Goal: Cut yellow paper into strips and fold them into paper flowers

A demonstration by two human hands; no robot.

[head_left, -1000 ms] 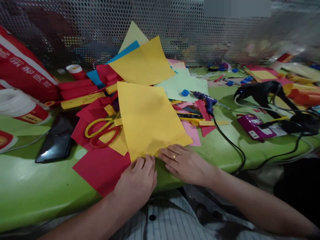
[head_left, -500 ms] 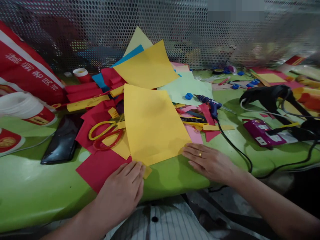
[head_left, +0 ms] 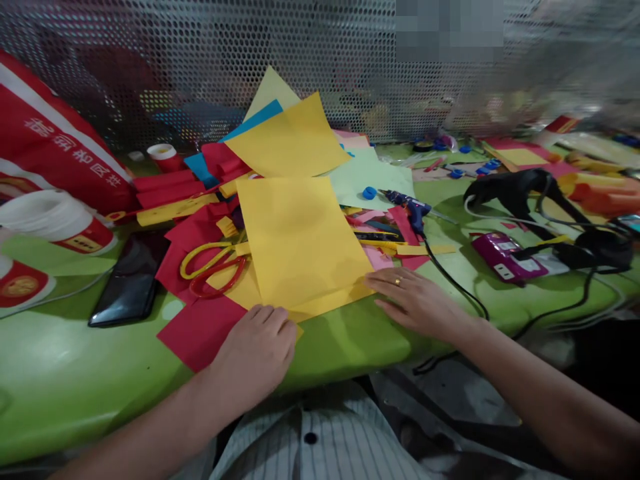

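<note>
While the yellow paper sheet (head_left: 300, 240) lies flat on the glossy green table (head_left: 75, 373), its near edge is folded up into a narrow strip that runs between the two hands. The sheet is matte, smooth and rectangular, with a slightly darker band at the fold. The left hand (head_left: 257, 353) rests palm down at the near left corner of the sheet, fingers extended and close together, fingertips pressing the folded strip; it grips nothing. The right hand (head_left: 417, 303), with a ring on one finger, lies flat at the near right corner, fingers straight and slightly spread, tips touching the paper edge; it also grips nothing. A red paper square (head_left: 200, 330) lies partly under the sheet, just beside the left hand. Scissors with yellow and red loop handles (head_left: 213, 267) lie on red scraps left of the sheet. A dark, glossy phone (head_left: 127, 283) lies further left. A blue glue gun (head_left: 407, 203) with a black cable lies right of the sheet. A perforated metal screen (head_left: 200, 60) stands behind the table.
</note>
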